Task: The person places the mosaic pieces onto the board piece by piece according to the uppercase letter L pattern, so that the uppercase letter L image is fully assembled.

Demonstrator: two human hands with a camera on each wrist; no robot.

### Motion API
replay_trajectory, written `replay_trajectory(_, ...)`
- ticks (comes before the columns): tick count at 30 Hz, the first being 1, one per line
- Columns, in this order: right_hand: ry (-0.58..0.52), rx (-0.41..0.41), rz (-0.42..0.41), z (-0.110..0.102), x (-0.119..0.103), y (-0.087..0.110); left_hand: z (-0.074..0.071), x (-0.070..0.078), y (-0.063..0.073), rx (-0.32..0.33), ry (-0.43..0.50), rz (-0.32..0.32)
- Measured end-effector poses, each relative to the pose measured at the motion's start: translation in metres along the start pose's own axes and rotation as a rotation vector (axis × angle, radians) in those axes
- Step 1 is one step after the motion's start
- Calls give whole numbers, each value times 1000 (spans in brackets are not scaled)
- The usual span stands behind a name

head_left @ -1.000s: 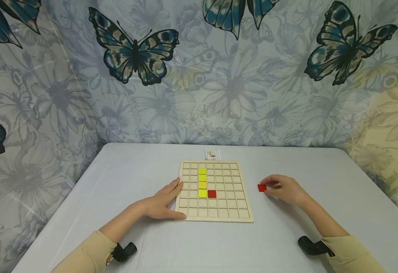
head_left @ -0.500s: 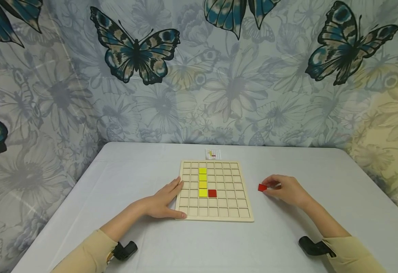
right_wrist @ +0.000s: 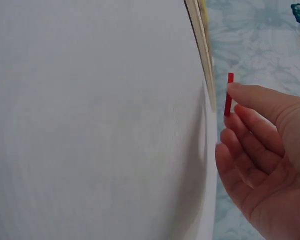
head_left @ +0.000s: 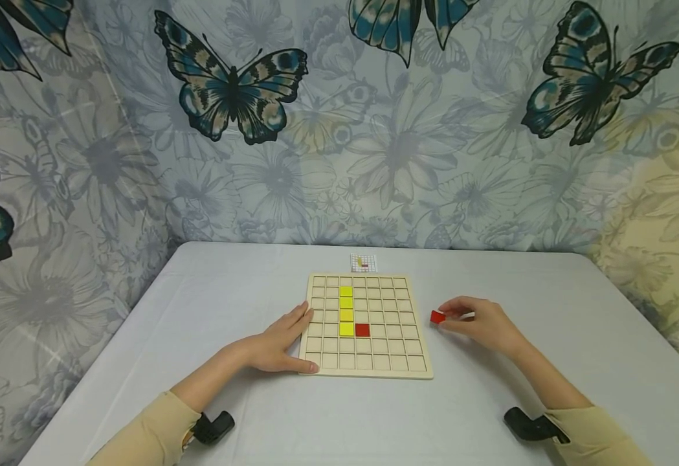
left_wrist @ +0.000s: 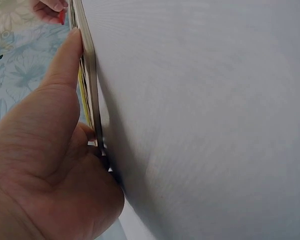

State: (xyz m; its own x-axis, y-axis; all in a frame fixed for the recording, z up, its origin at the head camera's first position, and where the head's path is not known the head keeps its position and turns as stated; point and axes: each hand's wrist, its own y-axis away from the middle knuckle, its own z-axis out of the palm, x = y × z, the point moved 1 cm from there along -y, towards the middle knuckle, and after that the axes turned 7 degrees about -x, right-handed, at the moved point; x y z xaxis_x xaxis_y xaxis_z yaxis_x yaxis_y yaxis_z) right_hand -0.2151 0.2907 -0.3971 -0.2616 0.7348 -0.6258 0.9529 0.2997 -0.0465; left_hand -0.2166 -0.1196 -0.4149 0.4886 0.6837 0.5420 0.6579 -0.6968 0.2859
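A wooden grid board (head_left: 391, 366) lies on the white table. Yellow tiles (head_left: 346, 315) fill several cells of one column in it, and a red tile (head_left: 362, 330) sits to the right of the lowest yellow one. My left hand (head_left: 272, 346) rests along the board's left edge, fingers straight and thumb at the near left corner. Just right of the board, my right hand (head_left: 481, 323) pinches a second red tile (head_left: 437, 317) between thumb and fingers. The right wrist view shows this thin red tile (right_wrist: 229, 95) edge-on, held above the table.
A small card (head_left: 364, 263) printed with a grid and coloured cells lies beyond the board's far edge. White cloth covers the table (head_left: 246, 278). A butterfly-patterned curtain (head_left: 397, 149) hangs behind it.
My right hand has moved slightly left towards the board with the pinched red tile. The left hand and the board stay in place.
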Motion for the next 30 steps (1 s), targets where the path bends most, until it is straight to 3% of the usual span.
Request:
replay_trajectory(17, -144, -49, -49, 29, -33, -17, -1, 1, 1, -1, 7, 2)
replay_trajectory(30, -150, -128, -103, 50, -54, -29, 0, 1, 1, 0, 19, -2)
